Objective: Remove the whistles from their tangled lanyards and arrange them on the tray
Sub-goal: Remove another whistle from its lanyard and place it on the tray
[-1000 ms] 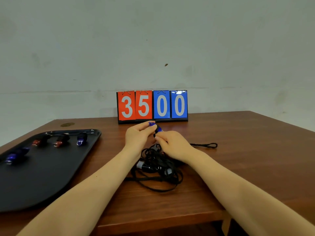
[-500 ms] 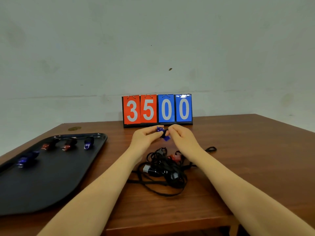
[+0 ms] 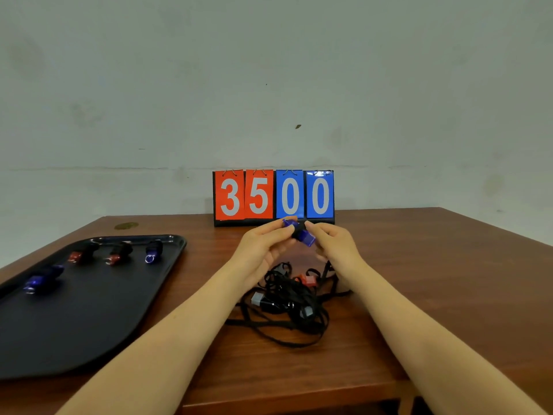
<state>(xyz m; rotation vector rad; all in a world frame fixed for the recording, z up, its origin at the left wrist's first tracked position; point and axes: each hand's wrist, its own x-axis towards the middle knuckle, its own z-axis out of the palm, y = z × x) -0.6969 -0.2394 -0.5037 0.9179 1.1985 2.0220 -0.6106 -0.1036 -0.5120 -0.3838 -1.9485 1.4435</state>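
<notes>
While glossy and blocky, blue whistle [image 3: 300,233] sits pinched between both hands.

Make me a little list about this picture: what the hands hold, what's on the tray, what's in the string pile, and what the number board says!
hands: left hand and right hand both pinch one blue whistle above the table
tray: black tray on the left holds four whistles, two blue, two red
string pile: tangled black lanyards under the hands, with a red whistle and grey-tipped pieces in them
number board: scoreboard by the wall reads 35 in red, 00 in blue
</notes>
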